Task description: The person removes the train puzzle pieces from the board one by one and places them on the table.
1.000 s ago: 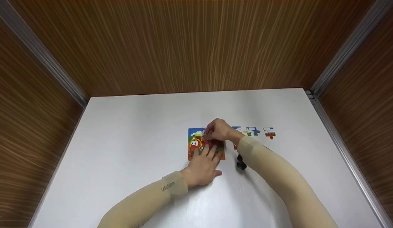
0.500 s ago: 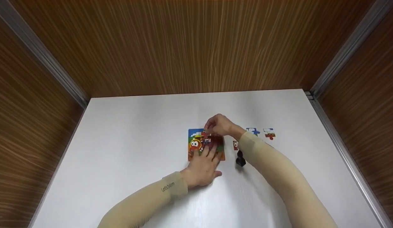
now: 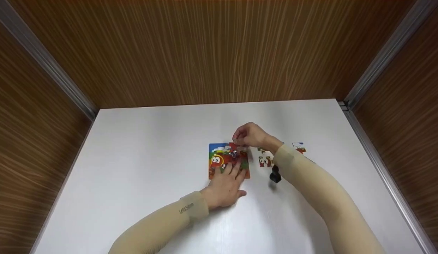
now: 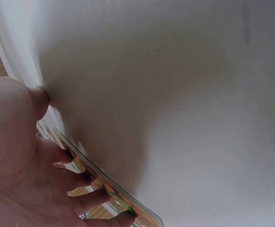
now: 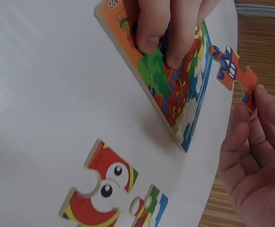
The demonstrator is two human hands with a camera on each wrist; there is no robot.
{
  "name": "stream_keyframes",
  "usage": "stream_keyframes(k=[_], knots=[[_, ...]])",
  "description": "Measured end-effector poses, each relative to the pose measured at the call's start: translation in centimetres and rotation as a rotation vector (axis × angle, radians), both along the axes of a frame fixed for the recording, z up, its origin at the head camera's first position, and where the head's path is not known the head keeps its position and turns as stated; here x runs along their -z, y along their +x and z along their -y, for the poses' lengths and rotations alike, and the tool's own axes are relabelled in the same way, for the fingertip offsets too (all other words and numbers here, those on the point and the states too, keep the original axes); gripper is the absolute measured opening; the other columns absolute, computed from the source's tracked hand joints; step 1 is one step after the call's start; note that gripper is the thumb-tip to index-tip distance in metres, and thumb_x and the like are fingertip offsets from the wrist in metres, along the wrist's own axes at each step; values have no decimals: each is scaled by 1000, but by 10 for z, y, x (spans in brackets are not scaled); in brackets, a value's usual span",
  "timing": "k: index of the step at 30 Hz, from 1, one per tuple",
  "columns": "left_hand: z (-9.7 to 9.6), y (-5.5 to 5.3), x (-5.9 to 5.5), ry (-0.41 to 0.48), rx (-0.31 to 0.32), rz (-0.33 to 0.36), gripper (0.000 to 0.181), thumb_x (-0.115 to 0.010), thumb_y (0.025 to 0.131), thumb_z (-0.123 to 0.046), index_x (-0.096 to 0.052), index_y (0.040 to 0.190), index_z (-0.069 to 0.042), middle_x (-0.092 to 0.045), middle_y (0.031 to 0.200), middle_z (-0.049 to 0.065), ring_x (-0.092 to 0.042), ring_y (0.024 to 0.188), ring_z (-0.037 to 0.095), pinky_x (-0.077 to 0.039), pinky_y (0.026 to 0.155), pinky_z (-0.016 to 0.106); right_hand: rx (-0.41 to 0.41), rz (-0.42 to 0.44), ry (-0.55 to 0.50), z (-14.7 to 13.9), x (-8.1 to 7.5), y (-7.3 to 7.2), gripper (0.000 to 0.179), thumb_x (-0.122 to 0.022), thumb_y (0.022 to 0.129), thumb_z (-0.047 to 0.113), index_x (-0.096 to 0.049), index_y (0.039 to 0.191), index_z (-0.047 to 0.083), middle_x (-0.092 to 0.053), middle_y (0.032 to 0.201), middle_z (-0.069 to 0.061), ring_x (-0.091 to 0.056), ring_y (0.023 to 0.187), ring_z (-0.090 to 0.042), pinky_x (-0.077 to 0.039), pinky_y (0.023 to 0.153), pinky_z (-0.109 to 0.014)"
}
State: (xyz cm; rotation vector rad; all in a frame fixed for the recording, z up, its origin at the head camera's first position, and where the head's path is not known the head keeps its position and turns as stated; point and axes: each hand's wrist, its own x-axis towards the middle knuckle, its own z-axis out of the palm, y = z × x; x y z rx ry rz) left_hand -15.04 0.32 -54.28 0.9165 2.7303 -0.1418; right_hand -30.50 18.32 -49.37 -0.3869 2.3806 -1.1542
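Observation:
My left hand (image 3: 224,187) lies with straight, spread fingers on a puzzle board (image 3: 213,148) printed with a red cartoon train. In the left wrist view, its fingertips rest along the board's edge. My right hand (image 3: 252,135), just above the board's far right part, pinches a red and blue puzzle piece (image 5: 232,66) between thumb and fingers. The right wrist view shows that piece tilted and apart from the board. Right of the board on the white table lies a loose red puzzle piece with eyes (image 5: 104,184). Some board parts are hidden under my hands.
A blue, white and red loose piece (image 3: 298,147) lies farther right, partly blocked by the right sleeve. Another colourful piece (image 5: 151,205) is beside the one with eyes. Wood-grain panels (image 3: 219,53) enclose the white table (image 3: 151,151) at the back and sides.
My right hand has moved away from me and to the right, carrying the red and blue piece. The left hand stays on the board.

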Motion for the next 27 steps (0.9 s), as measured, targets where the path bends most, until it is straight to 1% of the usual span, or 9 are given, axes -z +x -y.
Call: stream_keyframes(k=[4,7,12,14,18,20,23,25,27], knots=[[0,0,0,1,-2,4,82,-41,116,-67,-26,181,-19,-17,191,10,-28,175,37,-40,132,69,-15,-9,18,-8,-3,0,9,-77,105,12,-80,112,8,-75,93,0,-66,85,-19,-61,79,-36],[0,0,0,-8,3,-8,82,-40,116,-67,-26,181,-19,-19,191,10,-30,174,37,-42,131,68,-13,-14,24,-15,-5,1,10,-77,105,13,-80,113,8,-77,95,-2,-69,89,-20,-61,80,-37],[2,0,-1,-5,4,-2,82,-41,116,-66,-25,181,-19,-19,191,10,-30,174,37,-42,131,67,-6,-26,1,-28,-7,3,12,-77,105,13,-80,113,5,-80,97,-7,-71,88,-20,-57,75,-28],[3,0,-1,3,1,8,82,-42,116,-66,-24,181,-19,-19,191,10,-30,174,37,-42,132,68,-2,-35,-5,-33,-7,2,12,-77,105,13,-80,113,4,-80,97,-7,-70,87,-20,-57,75,-28],[3,-1,-2,6,-3,13,82,-42,116,-66,-25,181,-20,-20,191,9,-31,174,37,-41,132,68,16,-38,-4,-43,-6,3,14,-77,106,13,-80,115,3,-80,97,-7,-71,89,-22,-63,83,-35],[3,-1,-1,2,-4,15,82,-42,116,-66,-24,181,-21,-19,191,9,-30,174,37,-41,132,68,27,-31,-3,-47,-5,4,14,-77,106,13,-80,116,3,-79,97,-6,-72,91,-23,-63,85,-37],[2,-1,-1,-6,-2,16,82,-40,116,-67,-24,181,-21,-18,191,10,-30,175,37,-40,132,68,27,-37,2,-54,-5,7,14,-77,106,13,-80,114,2,-80,97,-7,-72,91,-24,-60,80,-33],[1,-1,-1,-13,2,12,82,-39,116,-67,-24,181,-21,-19,191,10,-30,175,37,-41,132,68,23,-52,9,-59,-4,10,14,-78,105,13,-80,113,1,-81,96,-8,-70,88,-21,-57,76,-29],[1,-1,-2,-19,5,5,82,-38,116,-68,-24,181,-21,-19,191,10,-31,174,37,-41,132,68,23,-66,18,-65,-3,13,14,-78,105,13,-81,112,1,-80,95,-8,-67,85,-18,-56,73,-26]])
